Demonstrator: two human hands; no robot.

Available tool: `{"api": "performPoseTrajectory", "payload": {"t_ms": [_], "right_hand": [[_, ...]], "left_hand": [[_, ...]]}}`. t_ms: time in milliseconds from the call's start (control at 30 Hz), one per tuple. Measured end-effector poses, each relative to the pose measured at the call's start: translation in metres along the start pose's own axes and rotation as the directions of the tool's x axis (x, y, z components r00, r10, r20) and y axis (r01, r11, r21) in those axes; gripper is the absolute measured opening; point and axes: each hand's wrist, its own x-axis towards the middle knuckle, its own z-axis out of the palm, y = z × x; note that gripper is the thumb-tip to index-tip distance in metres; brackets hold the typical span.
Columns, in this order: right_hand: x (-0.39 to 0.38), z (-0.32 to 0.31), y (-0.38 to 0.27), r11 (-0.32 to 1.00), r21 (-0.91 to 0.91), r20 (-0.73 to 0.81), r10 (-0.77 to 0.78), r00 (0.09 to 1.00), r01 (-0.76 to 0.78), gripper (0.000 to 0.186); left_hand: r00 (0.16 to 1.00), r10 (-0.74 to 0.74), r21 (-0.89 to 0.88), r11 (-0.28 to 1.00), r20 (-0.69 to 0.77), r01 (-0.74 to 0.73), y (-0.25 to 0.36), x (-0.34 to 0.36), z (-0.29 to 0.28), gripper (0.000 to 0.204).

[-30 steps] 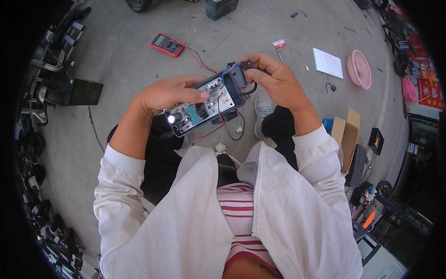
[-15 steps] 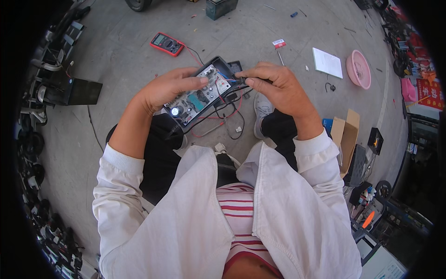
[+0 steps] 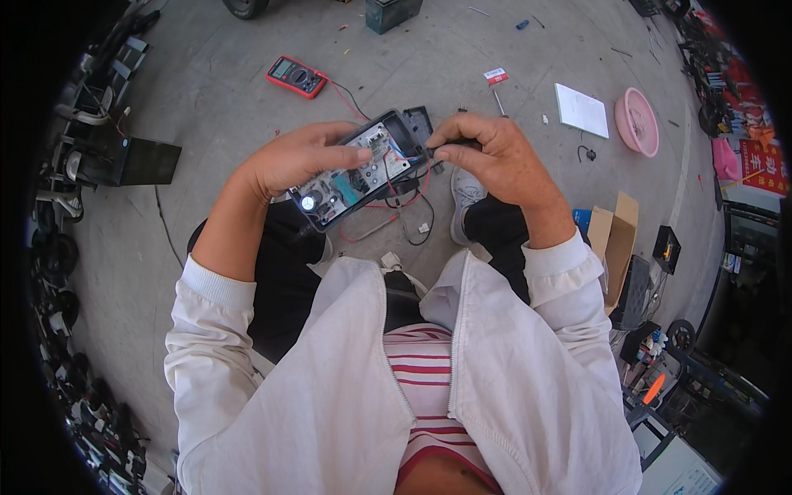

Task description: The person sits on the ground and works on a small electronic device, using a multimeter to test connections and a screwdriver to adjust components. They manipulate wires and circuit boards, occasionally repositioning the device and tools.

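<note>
My left hand (image 3: pixel 305 161) grips an open black case with a circuit board (image 3: pixel 342 190) in it, its thumb lying over the board. The board has a teal part, a round capacitor and thin coloured wires. A small black piece (image 3: pixel 419 124) sits behind the case's upper right end. My right hand (image 3: pixel 487 157) is beside that end, thumb and forefinger pinched on a small dark item at the wires, too small to name. Red and black leads (image 3: pixel 421 223) hang below the case to the floor.
On the concrete floor lie a red multimeter (image 3: pixel 295 78), a screwdriver (image 3: pixel 498 101), a white pad (image 3: pixel 582 111) and a pink basin (image 3: pixel 635 124). A dark metal box (image 3: pixel 148 161) stands left, an open cardboard box (image 3: pixel 619 243) right. Scooters and parts line both edges.
My right fingers have moved from the black piece at the case's end to a pinch at the wires. The case has shifted slightly in my left hand, showing more of its upper rim.
</note>
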Motion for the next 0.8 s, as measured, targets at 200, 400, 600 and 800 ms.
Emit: {"api": "performPoseTrajectory", "payload": {"t_ms": [200,400,600,800], "right_hand": [[0.0006,0.0022,-0.0020,1.000,-0.017,0.009,0.010,1.000,-0.010,0.011],[0.0005,0.0048,0.0009,0.999,-0.051,0.010,0.001,1.000,0.000,0.011],[0.0030,0.0038,-0.0007,0.972,-0.230,0.003,-0.047,0.999,0.046,0.011],[0.0026,0.0040,0.0011,0.967,-0.253,0.040,-0.005,0.999,0.015,0.013]], "left_hand": [[1.000,-0.010,-0.005,1.000,0.010,0.010,0.0018,-0.0013,0.0013,0.057],[0.998,-0.027,0.099,0.995,0.051,0.022,0.0076,-0.0018,0.0013,0.056],[0.999,0.023,0.028,0.999,0.030,-0.024,0.0061,-0.0011,0.0061,0.053],[0.999,-0.020,0.051,0.999,0.026,0.019,0.0046,0.0020,0.0074,0.054]]}}
